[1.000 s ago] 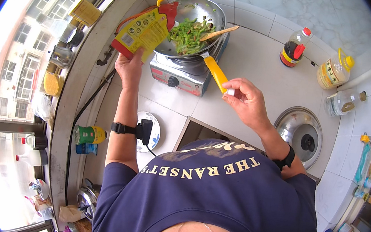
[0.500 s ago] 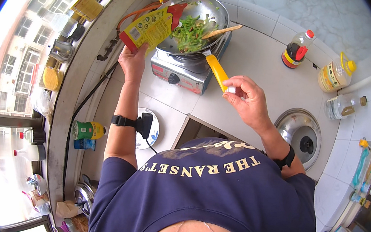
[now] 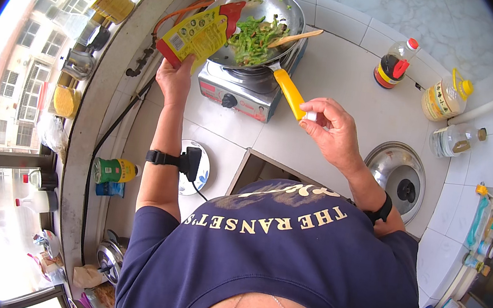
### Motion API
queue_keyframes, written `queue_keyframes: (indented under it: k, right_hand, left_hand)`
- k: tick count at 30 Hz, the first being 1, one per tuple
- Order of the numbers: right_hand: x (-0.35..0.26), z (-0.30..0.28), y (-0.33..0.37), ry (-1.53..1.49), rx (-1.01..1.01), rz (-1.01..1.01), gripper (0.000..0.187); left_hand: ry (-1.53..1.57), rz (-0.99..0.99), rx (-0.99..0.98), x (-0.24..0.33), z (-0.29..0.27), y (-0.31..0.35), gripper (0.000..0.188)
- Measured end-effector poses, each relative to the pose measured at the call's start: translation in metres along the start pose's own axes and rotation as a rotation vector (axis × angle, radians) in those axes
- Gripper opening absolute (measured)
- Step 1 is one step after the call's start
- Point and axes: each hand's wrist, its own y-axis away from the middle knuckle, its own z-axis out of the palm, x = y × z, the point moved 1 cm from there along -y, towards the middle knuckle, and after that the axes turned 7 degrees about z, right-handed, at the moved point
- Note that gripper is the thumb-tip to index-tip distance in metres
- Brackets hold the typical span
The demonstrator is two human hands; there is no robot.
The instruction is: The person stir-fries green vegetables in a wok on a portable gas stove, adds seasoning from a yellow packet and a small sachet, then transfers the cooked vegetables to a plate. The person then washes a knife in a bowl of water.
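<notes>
My left hand (image 3: 173, 83) grips the bottom end of a yellow and red seasoning pouch (image 3: 196, 38), whose red top tilts over the left side of the wok (image 3: 287, 16). Chopped green vegetables (image 3: 253, 39) with red bits lie in the wok, and a wooden spatula (image 3: 301, 37) leans across its right rim. Between the thumb and fingers of my right hand (image 3: 336, 134) is a small white cap (image 3: 311, 117), just beside the end of the wok's yellow handle (image 3: 289, 93). Whether those fingers also touch the handle is hard to see.
Beneath the wok stands a gas stove (image 3: 233, 100). A dark sauce bottle (image 3: 391, 67), an oil jug (image 3: 445, 99) and a clear bottle (image 3: 451, 141) line the right. A pot lid (image 3: 396, 166) lies by my right arm, a plate (image 3: 196, 178) by my left.
The pouch and my left hand have shifted very slightly left and up, along with the whole view. Both hands keep their hold, and the wok's contents look much the same.
</notes>
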Motion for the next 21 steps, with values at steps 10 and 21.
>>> queue_keyframes:
  k: [10,21]
  right_hand:
    - [0.003,0.007,0.0,0.023,-0.016,0.005,0.026]
    - [0.005,0.011,0.0,0.042,-0.03,0.045,0.027]
  left_hand:
    - [0.041,0.015,-0.015,-0.009,-0.004,0.003,0.02]
    - [0.019,0.046,-0.026,0.0,-0.009,0.005,0.021]
